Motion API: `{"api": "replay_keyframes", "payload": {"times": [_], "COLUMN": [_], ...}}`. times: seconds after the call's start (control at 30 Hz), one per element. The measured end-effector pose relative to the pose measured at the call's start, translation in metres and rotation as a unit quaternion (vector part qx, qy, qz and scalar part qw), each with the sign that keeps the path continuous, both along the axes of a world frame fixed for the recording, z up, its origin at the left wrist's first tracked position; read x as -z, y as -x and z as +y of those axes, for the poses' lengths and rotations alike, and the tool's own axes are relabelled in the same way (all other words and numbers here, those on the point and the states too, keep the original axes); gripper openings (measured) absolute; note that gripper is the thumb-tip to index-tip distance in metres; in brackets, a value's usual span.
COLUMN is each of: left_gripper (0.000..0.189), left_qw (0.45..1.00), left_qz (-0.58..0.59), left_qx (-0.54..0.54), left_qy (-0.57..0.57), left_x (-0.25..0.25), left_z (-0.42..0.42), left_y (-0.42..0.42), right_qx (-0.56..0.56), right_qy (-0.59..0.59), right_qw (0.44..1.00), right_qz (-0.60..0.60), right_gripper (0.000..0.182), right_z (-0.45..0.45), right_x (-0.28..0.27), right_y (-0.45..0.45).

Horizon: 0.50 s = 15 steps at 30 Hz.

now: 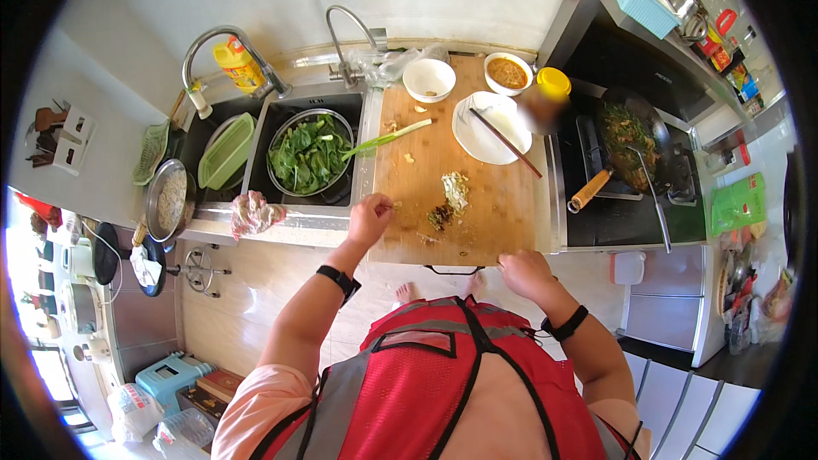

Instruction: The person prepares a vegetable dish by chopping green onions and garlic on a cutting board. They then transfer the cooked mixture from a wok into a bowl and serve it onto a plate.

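Observation:
A wooden cutting board [409, 185] lies before me on the counter. My left hand [370, 220] is at its left edge with thumb and fingers pinched together; whether a small piece is between them is unclear. By the board's front right corner, my right hand [527, 273] has its fingers curled, and their grip is hidden. Chopped pale scallion or garlic [455, 191] sits mid-board beside a small dark chopped heap [439, 217]. A scallion [390, 137] reaches from the board over the sink. Dark chopsticks [505, 142] rest across a white plate [476, 118]. Behind it stands a white bowl [429, 80].
Left is a double sink with leafy greens [311, 153] in a metal basin and a green plastic basket [225, 152]. A wok [629, 134] of cooked food with a spatula [653, 195] stands on the right stove. A yellow-lidded jar [551, 92] and a soup bowl [508, 73] are near the wall.

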<state>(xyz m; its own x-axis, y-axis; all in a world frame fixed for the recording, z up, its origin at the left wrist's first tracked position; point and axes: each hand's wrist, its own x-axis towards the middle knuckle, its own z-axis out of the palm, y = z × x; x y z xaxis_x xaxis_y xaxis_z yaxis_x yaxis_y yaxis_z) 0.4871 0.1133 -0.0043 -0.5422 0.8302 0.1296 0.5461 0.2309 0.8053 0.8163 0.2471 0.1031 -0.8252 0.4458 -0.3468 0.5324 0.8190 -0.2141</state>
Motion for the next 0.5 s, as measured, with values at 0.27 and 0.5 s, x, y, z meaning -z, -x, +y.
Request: {"api": "replay_keyframes", "payload": {"times": [0.27, 0.5], "left_gripper": [0.017, 0.038], "left_qw": [0.994, 0.953], "left_qz": [0.026, 0.073], "left_qx": [0.005, 0.282], "left_qy": [0.105, 0.082], "left_x": [-0.014, -0.029], "left_z": [0.082, 0.079], "left_y": [0.052, -0.003], "right_qx": [-0.001, 0.122], "right_qy": [-0.022, 0.029], "right_qw": [1.0, 0.99], "right_qz": [-0.008, 0.058], "right_gripper": [0.017, 0.019], "right_z": [0.016, 0.032], "right_x": [0.009, 0.008], "right_y": [-0.007, -0.016]}}
